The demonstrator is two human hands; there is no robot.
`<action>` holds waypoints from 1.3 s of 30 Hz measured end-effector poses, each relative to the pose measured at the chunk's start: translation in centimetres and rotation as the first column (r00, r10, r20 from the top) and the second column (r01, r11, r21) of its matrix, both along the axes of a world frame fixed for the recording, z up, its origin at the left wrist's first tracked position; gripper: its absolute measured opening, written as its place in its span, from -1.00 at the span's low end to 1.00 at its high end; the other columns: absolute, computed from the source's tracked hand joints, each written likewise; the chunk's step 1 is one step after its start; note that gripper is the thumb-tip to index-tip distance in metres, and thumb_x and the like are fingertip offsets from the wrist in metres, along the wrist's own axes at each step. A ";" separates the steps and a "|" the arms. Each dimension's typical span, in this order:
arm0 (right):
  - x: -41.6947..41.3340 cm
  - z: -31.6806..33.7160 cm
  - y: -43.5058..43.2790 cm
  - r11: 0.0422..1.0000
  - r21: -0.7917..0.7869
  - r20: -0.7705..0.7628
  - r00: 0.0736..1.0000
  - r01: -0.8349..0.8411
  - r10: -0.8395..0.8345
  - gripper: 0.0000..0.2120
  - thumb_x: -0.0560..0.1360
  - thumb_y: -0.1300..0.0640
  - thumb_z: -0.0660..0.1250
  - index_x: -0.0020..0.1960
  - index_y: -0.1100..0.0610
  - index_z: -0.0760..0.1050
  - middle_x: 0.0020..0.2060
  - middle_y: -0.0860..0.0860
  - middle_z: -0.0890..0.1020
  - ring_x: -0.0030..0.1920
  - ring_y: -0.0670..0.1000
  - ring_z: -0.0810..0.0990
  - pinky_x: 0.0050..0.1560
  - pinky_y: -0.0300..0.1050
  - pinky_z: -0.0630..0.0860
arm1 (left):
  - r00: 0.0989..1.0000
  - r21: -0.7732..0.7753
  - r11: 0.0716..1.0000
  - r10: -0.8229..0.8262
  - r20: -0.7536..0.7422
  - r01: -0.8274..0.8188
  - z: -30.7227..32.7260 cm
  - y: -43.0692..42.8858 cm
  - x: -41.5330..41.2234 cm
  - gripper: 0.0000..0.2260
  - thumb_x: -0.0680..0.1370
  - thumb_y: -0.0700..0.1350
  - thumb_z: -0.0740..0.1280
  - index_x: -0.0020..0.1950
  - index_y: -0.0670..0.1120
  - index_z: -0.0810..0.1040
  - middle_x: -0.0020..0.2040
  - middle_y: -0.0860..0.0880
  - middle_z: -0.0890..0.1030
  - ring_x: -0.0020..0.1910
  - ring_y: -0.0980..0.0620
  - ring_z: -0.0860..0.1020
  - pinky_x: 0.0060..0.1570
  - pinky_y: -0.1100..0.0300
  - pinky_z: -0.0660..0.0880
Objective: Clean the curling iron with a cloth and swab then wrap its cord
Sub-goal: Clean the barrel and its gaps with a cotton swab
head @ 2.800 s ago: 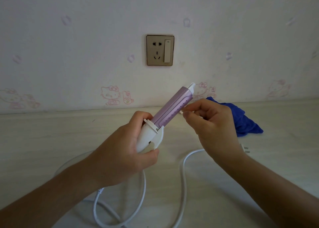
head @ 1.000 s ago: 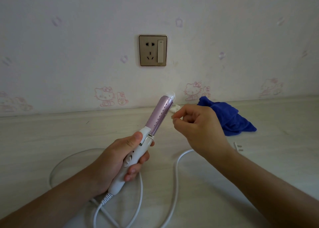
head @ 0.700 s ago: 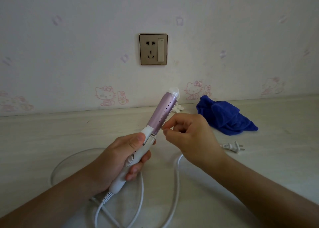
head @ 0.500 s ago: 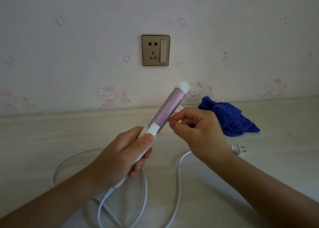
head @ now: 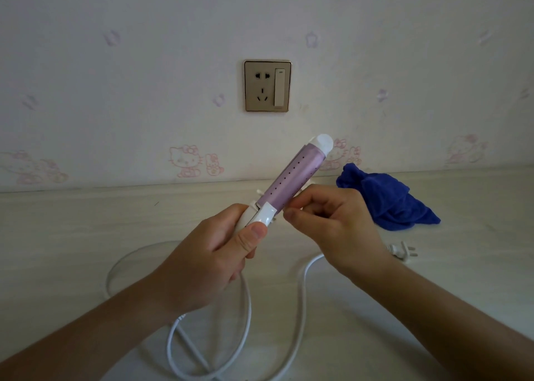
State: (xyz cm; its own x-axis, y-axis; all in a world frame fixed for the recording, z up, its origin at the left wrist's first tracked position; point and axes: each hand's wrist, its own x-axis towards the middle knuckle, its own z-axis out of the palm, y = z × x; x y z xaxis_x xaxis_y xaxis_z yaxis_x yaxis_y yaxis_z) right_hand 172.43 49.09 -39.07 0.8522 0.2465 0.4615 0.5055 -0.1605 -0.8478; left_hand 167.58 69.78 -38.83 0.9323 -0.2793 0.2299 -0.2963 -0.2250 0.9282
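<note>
Head view: the left hand (head: 208, 259) has its fingers wrapped round the white handle of the curling iron (head: 291, 178), whose purple barrel slants up and away from them. The right hand (head: 332, 227) pinches a swab (head: 304, 185) against the lower barrel. The cord (head: 245, 323) loops on the counter (head: 72, 236) beneath both hands, and the cloth (head: 387, 201) lies beyond the right fingers.

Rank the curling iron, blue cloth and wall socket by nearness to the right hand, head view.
1. curling iron: right beside the right hand, on its left.
2. blue cloth: on the table, to its right.
3. wall socket: on the wall, above.
</note>
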 end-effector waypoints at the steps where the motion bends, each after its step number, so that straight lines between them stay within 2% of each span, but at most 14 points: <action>1: 0.0 0.0 0.0 1.000 0.005 -0.013 1.000 -0.016 0.016 -0.76 0.53 0.29 0.46 -0.17 -0.03 0.71 -0.53 -0.13 0.52 -0.51 -0.14 0.37 -0.41 -0.31 0.39 | 1.000 -0.010 1.000 -0.007 -0.001 0.007 0.0 -0.1 0.0 -0.83 0.57 0.17 0.27 -0.16 0.16 0.54 -0.27 -0.01 0.51 -0.47 0.02 0.38 -0.48 0.13 0.37; 5: -0.1 -0.2 0.3 0.999 -0.007 -0.034 0.998 -0.054 0.053 -0.80 0.54 0.26 0.47 -0.14 -0.02 0.70 -0.54 -0.12 0.48 -0.51 -0.13 0.37 -0.40 -0.30 0.41 | 1.000 -0.030 0.999 -0.012 -0.013 0.012 0.1 0.0 0.1 -0.72 0.50 0.25 0.27 -0.11 0.05 0.54 -0.24 -0.06 0.52 -0.47 0.02 0.39 -0.49 0.13 0.37; 11: 0.6 0.4 -0.8 0.995 0.043 0.007 0.996 0.090 -0.090 -0.81 0.53 0.29 0.47 -0.20 0.06 0.67 -0.56 -0.12 0.45 -0.53 -0.15 0.34 -0.43 -0.34 0.38 | 1.000 -0.032 0.999 0.002 -0.010 -0.003 -0.1 0.2 0.3 -0.69 0.50 0.25 0.26 -0.13 0.02 0.52 -0.26 -0.09 0.51 -0.48 0.01 0.37 -0.49 0.16 0.36; 13: 1.0 0.8 -1.3 0.984 0.087 0.012 0.987 0.157 -0.159 -0.81 0.53 0.31 0.46 -0.22 0.10 0.66 -0.56 -0.04 0.46 -0.51 -0.13 0.35 -0.42 -0.33 0.37 | 1.000 -0.030 0.999 0.016 -0.015 -0.016 0.0 0.3 0.3 -0.66 0.50 0.27 0.26 -0.12 -0.01 0.52 -0.25 -0.17 0.49 -0.48 0.00 0.36 -0.49 0.15 0.36; 16: 1.5 1.7 -2.2 0.968 0.103 0.040 0.972 0.227 -0.232 -0.86 0.53 0.30 0.45 -0.18 0.15 0.67 -0.46 0.20 0.52 -0.48 -0.09 0.38 -0.44 -0.31 0.37 | 1.000 -0.020 1.000 0.001 -0.020 -0.002 -0.1 0.3 0.0 -0.76 0.50 0.25 0.27 -0.17 0.11 0.53 -0.26 -0.08 0.50 -0.48 0.02 0.37 -0.49 0.15 0.35; 19: 1.8 2.1 -2.7 0.954 0.099 0.081 0.954 0.281 -0.290 -0.87 0.54 0.27 0.43 -0.15 0.11 0.68 -0.42 0.18 0.57 -0.47 -0.09 0.40 -0.46 -0.29 0.39 | 1.000 0.005 1.000 -0.010 -0.018 0.010 -0.2 0.2 -0.2 -0.79 0.55 0.21 0.28 -0.19 0.13 0.52 -0.27 -0.03 0.50 -0.47 0.03 0.37 -0.49 0.15 0.35; 21: 1.7 1.9 -2.4 0.962 0.112 0.068 0.964 0.247 -0.256 -0.85 0.54 0.30 0.43 -0.17 0.12 0.68 -0.46 0.16 0.54 -0.49 -0.09 0.37 -0.46 -0.28 0.36 | 1.000 -0.005 1.000 0.001 -0.025 -0.001 -0.1 0.1 -0.1 -0.81 0.58 0.13 0.27 -0.18 0.10 0.52 -0.27 -0.04 0.50 -0.47 0.02 0.36 -0.49 0.15 0.34; 25: 0.8 0.3 -1.0 0.991 0.077 0.033 0.993 0.106 -0.109 -0.73 0.53 0.33 0.46 -0.24 0.01 0.66 -0.56 -0.11 0.47 -0.51 -0.13 0.35 -0.44 -0.31 0.36 | 0.999 -0.014 1.000 0.026 -0.031 -0.026 0.3 0.2 0.0 -0.82 0.57 0.12 0.26 -0.19 0.14 0.53 -0.26 -0.02 0.51 -0.46 0.02 0.38 -0.48 0.13 0.34; 29: 0.1 -0.5 -0.1 1.000 0.005 0.001 1.000 0.030 -0.030 -0.80 0.52 0.31 0.47 -0.19 0.06 0.69 -0.54 -0.10 0.51 -0.51 -0.15 0.39 -0.42 -0.31 0.39 | 0.999 -0.011 0.999 0.042 -0.013 -0.042 0.3 0.3 0.2 -0.79 0.54 0.20 0.29 -0.18 0.11 0.53 -0.28 -0.01 0.51 -0.47 0.01 0.38 -0.49 0.11 0.35; 33: 0.3 -0.6 -0.1 0.998 -0.040 0.000 0.998 0.055 -0.055 -0.83 0.54 0.30 0.44 -0.16 0.08 0.66 -0.55 -0.10 0.44 -0.49 -0.13 0.35 -0.40 -0.22 0.38 | 0.999 0.032 0.998 0.049 0.017 -0.050 0.1 0.5 0.2 -0.71 0.50 0.27 0.28 -0.13 0.06 0.53 -0.30 0.01 0.50 -0.46 0.02 0.39 -0.47 0.14 0.37; 39: 0.1 -0.6 -0.1 0.995 -0.041 0.076 0.993 0.094 -0.091 -0.85 0.57 0.19 0.45 -0.08 -0.06 0.67 -0.46 0.08 0.49 -0.47 -0.02 0.38 -0.41 -0.15 0.42 | 0.996 0.077 0.995 0.054 0.072 -0.059 0.1 0.5 0.1 -0.73 0.52 0.28 0.28 -0.12 0.11 0.53 -0.34 0.00 0.48 -0.45 0.04 0.39 -0.47 0.07 0.37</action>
